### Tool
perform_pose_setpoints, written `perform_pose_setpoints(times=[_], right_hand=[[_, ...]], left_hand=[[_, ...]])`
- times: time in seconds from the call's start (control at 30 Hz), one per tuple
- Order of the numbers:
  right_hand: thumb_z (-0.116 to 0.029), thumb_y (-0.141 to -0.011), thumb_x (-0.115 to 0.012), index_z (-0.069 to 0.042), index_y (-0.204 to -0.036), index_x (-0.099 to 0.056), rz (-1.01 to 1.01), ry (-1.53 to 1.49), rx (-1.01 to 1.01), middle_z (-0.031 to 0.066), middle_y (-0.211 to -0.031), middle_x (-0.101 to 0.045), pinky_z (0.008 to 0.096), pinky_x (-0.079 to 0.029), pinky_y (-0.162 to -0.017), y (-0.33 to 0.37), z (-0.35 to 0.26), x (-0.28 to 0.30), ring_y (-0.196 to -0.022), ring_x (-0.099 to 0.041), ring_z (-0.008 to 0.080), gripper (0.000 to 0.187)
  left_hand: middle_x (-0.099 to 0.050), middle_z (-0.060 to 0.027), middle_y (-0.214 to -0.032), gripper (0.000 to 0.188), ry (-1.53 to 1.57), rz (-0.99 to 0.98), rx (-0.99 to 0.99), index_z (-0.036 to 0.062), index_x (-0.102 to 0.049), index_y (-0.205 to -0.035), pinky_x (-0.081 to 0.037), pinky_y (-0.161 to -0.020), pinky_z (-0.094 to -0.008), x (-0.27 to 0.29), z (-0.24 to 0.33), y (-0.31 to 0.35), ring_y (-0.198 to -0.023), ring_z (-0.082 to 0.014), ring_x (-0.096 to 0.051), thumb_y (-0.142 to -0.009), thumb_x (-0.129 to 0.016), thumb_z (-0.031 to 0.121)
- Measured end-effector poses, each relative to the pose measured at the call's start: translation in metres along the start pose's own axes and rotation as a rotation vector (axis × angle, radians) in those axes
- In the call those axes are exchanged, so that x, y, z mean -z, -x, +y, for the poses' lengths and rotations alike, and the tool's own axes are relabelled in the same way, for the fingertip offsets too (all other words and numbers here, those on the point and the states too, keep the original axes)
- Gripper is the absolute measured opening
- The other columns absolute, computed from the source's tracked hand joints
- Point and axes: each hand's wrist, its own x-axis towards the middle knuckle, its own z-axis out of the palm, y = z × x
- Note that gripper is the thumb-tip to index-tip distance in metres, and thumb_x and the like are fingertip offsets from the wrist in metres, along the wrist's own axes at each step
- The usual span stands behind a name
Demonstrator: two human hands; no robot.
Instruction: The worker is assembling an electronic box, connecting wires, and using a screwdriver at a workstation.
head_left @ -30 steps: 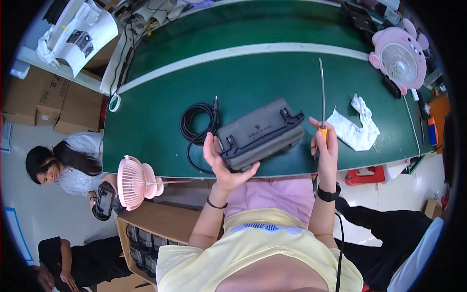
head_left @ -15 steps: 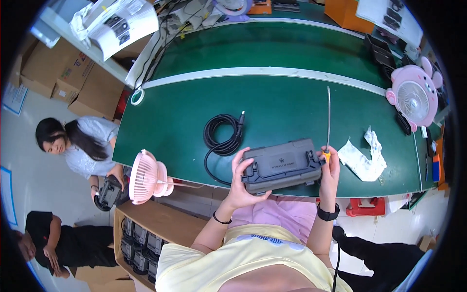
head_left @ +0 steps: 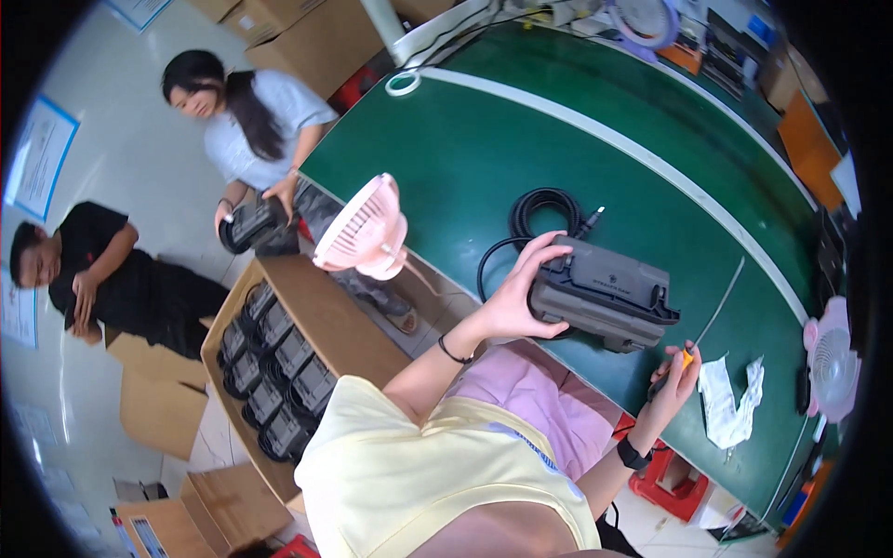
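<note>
My left hand (head_left: 510,302) grips the left end of a dark grey plastic case (head_left: 609,290), fingers over its top and thumb below. The case is held tilted above the table's near edge, its latch side toward the lower right. In my right hand (head_left: 672,386) is a screwdriver (head_left: 688,357) with an orange-yellow handle, its long thin shaft pointing up and away. That hand is just off the right end of the case. A coiled black cable (head_left: 523,216) lies behind the case on the green table (head_left: 465,139), with its metal plug showing.
A pink fan (head_left: 365,228) stands at the table's left edge. White crumpled cloth or paper (head_left: 724,409) lies right of my right hand. A carton (head_left: 312,296) of similar cases sits at left. One person (head_left: 265,121) holds a similar case; another (head_left: 116,270) is farther left.
The view has swung left, showing more of the carton and both people. My right hand with the screwdriver has come away from the case, which now tilts differently in my left hand.
</note>
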Motion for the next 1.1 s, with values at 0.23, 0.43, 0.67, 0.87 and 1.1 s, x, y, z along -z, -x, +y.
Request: perform_pose_setpoints(times=[0.23,0.43,0.67,0.87,1.1], right_hand=[[-0.02,-0.103,-0.055,-0.006,-0.13,-0.051,-0.021,0.072,0.04,0.0037,-0.099,-0.064,0.0157,-0.038,-0.055,0.0,0.007,0.005,-0.066,-0.045,0.0018,0.03],[-0.027,-0.105,-0.048,-0.005,-0.136,-0.048,-0.126,-0.004,-0.023,0.0082,-0.126,-0.06,0.0205,-0.046,-0.075,0.002,0.008,-0.008,-0.086,-0.055,0.0084,0.038],[-0.023,-0.105,-0.046,-0.004,-0.137,-0.048,-0.041,-0.039,0.039,0.0069,-0.134,-0.054,0.0282,-0.036,-0.104,0.006,0.014,-0.006,-0.118,-0.05,0.0148,0.038],[-0.02,-0.104,-0.044,-0.003,-0.138,-0.048,-0.054,-0.032,0.051,0.0065,-0.134,-0.052,0.0293,-0.035,-0.108,0.006,0.013,-0.006,-0.124,-0.05,0.0156,0.038],[-0.024,-0.099,-0.054,-0.008,-0.14,-0.041,-0.11,-0.134,0.088,0.0092,-0.138,-0.053,0.017,-0.046,-0.062,0.005,0.015,-0.003,-0.079,-0.043,0.0032,0.047]], left_hand=[[-0.03,-0.0183,-0.156,0.101,0.028,-0.02,-0.039,0.013,-0.041,-0.145,-0.03,-0.116,-0.0462,0.002,-0.01,-0.004,-0.144,-0.0347,-0.032,-0.058,-0.09,0.023],[-0.016,-0.0175,-0.164,0.12,0.103,-0.084,-0.007,0.0117,-0.029,-0.156,-0.027,-0.119,-0.0438,-0.002,-0.002,-0.003,-0.15,-0.0345,-0.024,-0.059,-0.094,0.038],[-0.061,-0.0155,-0.133,0.044,0.426,0.043,0.108,-0.001,-0.068,-0.119,-0.055,-0.088,-0.0317,0.02,-0.007,-0.043,-0.109,-0.0207,-0.066,-0.103,-0.055,0.038],[-0.071,-0.0132,-0.1,0.04,-0.627,0.054,0.054,0.0096,-0.063,-0.118,-0.056,-0.075,-0.0356,-0.004,-0.019,-0.066,-0.084,-0.0271,-0.071,-0.084,-0.077,0.025],[-0.074,-0.0126,-0.097,0.047,-0.707,0.282,0.135,0.0142,-0.059,-0.123,-0.055,-0.074,-0.0413,-0.01,-0.021,-0.057,-0.086,-0.0324,-0.071,-0.084,-0.078,0.031]])
